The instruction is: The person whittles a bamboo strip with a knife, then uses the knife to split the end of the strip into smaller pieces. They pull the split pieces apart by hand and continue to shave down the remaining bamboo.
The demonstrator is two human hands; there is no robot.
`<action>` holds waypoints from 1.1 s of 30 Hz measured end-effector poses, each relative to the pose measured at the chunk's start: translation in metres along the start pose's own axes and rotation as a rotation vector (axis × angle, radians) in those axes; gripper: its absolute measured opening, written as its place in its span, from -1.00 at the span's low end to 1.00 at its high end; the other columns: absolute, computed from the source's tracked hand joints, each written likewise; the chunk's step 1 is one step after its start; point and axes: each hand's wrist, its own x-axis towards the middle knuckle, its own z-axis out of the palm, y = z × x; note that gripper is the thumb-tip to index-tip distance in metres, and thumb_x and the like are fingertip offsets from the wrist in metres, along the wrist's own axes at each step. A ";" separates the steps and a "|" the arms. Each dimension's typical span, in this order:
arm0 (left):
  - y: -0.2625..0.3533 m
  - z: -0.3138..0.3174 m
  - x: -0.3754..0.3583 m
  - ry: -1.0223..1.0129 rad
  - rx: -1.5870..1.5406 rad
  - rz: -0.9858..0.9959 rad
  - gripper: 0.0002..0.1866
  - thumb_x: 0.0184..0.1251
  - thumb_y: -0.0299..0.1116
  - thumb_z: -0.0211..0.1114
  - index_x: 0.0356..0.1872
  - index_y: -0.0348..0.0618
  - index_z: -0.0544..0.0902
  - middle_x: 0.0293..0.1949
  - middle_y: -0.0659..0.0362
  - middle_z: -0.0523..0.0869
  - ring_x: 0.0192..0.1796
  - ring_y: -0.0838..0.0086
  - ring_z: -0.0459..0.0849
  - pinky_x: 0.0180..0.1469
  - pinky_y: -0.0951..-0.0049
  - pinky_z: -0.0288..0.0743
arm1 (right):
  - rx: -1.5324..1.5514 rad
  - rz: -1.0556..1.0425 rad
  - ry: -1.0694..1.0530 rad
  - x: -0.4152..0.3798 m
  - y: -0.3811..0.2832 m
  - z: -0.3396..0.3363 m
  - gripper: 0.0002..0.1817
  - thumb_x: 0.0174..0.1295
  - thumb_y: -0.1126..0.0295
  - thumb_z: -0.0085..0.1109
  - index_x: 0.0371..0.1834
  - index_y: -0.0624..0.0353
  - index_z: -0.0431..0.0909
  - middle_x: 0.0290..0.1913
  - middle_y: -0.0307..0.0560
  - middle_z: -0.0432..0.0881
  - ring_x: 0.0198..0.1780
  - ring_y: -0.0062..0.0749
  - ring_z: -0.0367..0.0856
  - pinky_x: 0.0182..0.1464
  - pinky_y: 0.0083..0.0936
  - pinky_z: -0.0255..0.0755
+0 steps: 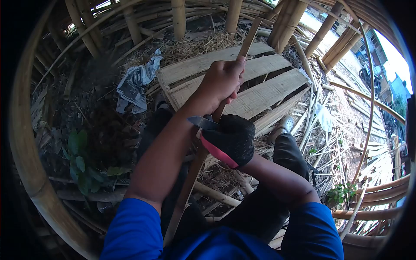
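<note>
A long flat bamboo strip (184, 201) runs diagonally from beside my body up past the wooden slatted crate. My bare left hand (226, 79) is closed around its upper part, over the crate. Lower down, my right hand (234, 138), in a black glove with a pink edge, is closed on a knife. The knife's blade (200, 122) points left, just in front of my left forearm. The gloved hand lies across the strip and hides the knife's handle. The slatted wooden crate (264, 97) stands low on the ground beyond both hands.
Crumpled printed sheet (135, 84) lies left of the crate. Bamboo posts (178, 19) and rails surround the spot, with a thick curved pole (28, 143) at far left. Straw and split bamboo (368, 162) litter the ground. My shoe (284, 125) is near the crate's right side.
</note>
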 end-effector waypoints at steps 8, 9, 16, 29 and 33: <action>-0.001 0.004 -0.005 0.032 0.025 -0.036 -0.53 0.53 0.11 0.05 -0.41 -0.09 0.43 -0.68 0.39 0.32 -0.76 0.73 0.31 -0.77 0.65 0.19 | -0.005 0.001 -0.019 -0.008 -0.006 -0.003 -0.81 -0.06 0.37 0.50 -0.44 0.21 0.70 -0.52 -0.02 0.63 -0.48 -0.25 0.65 -0.40 -0.40 0.49; -0.001 0.005 -0.005 0.032 0.026 -0.036 -0.53 0.53 0.11 0.05 -0.41 -0.09 0.43 -0.68 0.39 0.32 -0.76 0.73 0.31 -0.77 0.65 0.19 | -0.005 0.001 -0.018 -0.009 -0.003 -0.002 -0.81 -0.06 0.37 0.50 -0.44 0.21 0.70 -0.52 -0.02 0.63 -0.48 -0.25 0.65 -0.40 -0.40 0.49; -0.007 -0.003 0.001 -0.007 0.012 -0.033 -0.57 0.56 0.02 0.01 -0.41 -0.11 0.45 -0.67 0.36 0.37 -0.75 0.70 0.36 -0.76 0.62 0.24 | 0.048 0.165 -0.214 0.007 -0.008 -0.012 -0.72 0.05 0.24 0.42 -0.36 0.25 0.67 -0.56 0.02 0.62 -0.50 -0.14 0.62 -0.41 -0.37 0.49; -0.018 -0.007 0.011 -0.155 0.055 -0.078 -0.54 0.61 0.00 -0.15 -0.39 -0.15 0.41 -0.63 0.27 0.43 -0.70 0.59 0.42 -0.68 0.49 0.35 | 0.149 -0.021 -0.672 0.019 0.026 -0.013 -0.40 0.49 0.34 -0.14 0.56 0.11 -0.01 -0.19 0.09 0.51 -0.33 -0.24 0.52 -0.25 -0.38 0.44; -0.018 -0.007 0.006 -0.122 -0.097 -0.105 -0.61 0.62 -0.04 -0.10 -0.38 -0.08 0.35 -0.65 0.38 0.22 -0.71 0.71 0.17 -0.77 0.60 0.08 | 0.213 -0.099 -0.581 0.012 0.041 0.000 -0.39 0.50 0.32 -0.11 0.57 0.07 0.00 -0.21 0.07 0.51 -0.35 -0.26 0.52 -0.25 -0.40 0.44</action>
